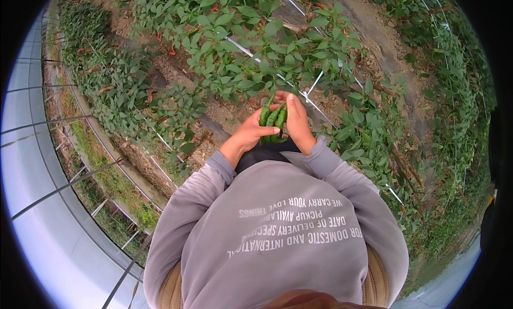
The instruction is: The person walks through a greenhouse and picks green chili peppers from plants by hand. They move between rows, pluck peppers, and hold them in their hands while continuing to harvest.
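Several long green chili peppers (pixel 272 120) are bunched upright in front of my body. My left hand (pixel 250 130) grips them from the left, its thumb lying across their front. Cupped against the right side of the bunch is my right hand (pixel 297 118), its fingers reaching up and curling behind the stems. Part of the bunch is hidden between the two palms. Just beyond my hands stands a leafy pepper plant (pixel 248 60). A white support string (pixel 286 80) runs past it, with a knot (pixel 306 96) close to my right fingers.
More pepper plants (pixel 116 72) grow in rows to the left, and others (pixel 360 128) stand close on the right. Red peppers (pixel 172 50) show among the leaves. Bare soil (pixel 372 32) separates the rows. Plastic greenhouse sheeting (pixel 32 164) with dark bars curves along the left.
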The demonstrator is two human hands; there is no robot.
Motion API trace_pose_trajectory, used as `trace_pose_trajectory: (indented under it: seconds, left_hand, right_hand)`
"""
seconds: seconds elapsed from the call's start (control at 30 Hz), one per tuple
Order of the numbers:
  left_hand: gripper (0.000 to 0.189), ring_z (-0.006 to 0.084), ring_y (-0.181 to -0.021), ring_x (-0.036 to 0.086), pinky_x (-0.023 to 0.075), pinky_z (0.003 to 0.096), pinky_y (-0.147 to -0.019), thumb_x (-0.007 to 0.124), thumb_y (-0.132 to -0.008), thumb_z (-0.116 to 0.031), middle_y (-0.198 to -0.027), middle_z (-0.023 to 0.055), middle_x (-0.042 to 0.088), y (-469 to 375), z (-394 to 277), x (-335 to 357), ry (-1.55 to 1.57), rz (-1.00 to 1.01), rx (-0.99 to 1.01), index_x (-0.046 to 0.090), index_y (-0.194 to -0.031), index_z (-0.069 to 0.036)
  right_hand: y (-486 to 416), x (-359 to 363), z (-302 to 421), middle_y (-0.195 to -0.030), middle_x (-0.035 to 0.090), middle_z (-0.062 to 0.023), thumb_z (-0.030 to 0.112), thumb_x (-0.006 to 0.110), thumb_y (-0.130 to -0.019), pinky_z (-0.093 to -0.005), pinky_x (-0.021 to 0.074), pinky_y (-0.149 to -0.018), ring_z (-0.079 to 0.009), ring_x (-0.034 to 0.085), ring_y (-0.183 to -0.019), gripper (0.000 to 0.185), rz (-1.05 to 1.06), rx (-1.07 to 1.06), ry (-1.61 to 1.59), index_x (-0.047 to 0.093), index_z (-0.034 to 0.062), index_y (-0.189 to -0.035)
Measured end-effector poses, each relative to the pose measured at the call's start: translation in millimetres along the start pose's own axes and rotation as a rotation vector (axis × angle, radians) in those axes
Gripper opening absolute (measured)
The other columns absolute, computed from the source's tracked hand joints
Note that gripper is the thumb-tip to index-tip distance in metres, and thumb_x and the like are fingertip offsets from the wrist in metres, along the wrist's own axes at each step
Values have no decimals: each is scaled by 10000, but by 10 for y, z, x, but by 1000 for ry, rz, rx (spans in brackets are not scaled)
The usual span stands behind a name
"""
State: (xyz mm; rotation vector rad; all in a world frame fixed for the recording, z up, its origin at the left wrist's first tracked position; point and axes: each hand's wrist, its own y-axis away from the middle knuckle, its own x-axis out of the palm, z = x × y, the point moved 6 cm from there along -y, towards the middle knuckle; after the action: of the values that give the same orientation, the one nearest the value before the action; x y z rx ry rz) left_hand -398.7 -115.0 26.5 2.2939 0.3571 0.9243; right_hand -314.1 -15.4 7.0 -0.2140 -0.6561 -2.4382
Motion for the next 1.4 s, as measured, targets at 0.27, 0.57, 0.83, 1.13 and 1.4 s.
trace_pose_trajectory:
  seconds: [0.27, 0.57, 0.83, 1.13, 1.4]
  left_hand:
    - [552, 178, -922, 605, 534, 368, -822, 704, -817, 2, -1010, 57, 598, 272, 280, -696, 329, -170, -41, 492, -1322, -70]
    - [540, 205, -898, 608, 530, 389, -805, 688, -822, -7, -990, 70, 594, 579, 881, -1082, 420, -421, -37, 482, -1316, -80]
    - [529, 211, -877, 616, 528, 377, -786, 689, -826, -16, -987, 73, 596, 633, 942, -983, 436, -444, -3, 480, -1310, -64]
    - [518, 207, -872, 624, 532, 374, -793, 679, -834, -15, -994, 59, 596, 537, 670, -865, 364, -416, 31, 486, -1312, -65]
    - [521, 207, -871, 630, 533, 383, -782, 684, -832, -20, -998, 54, 601, 539, 610, -801, 310, -410, 24, 491, -1313, -79]
  right_hand:
    - [-1415, -2153, -1057, -1039, 642, -78, 82, 526, -956, -266, 497, -740, -142, 596, -813, 250, -546, 277, 165, 609, -34, -1161]
    - [-2631, -2857, -2037, -876, 670, -164, 209, 505, -955, -471, 561, -584, -338, 683, -721, 249, -143, 534, 757, 594, -15, -1017]
    - [-2544, -2842, -1704, -785, 673, -131, 182, 585, -900, -406, 497, -608, -276, 621, -661, 174, 4, 124, 746, 642, 20, -878]
    - [-2328, -2285, -1660, -714, 544, -116, 159, 528, -935, -398, 469, -496, -254, 559, -581, 176, -354, 528, -193, 575, -3, -886]
    - [-2326, -2306, -1890, -619, 528, -124, 279, 551, -899, -409, 374, -399, -264, 496, -436, 300, -337, 437, 333, 556, 22, -743]
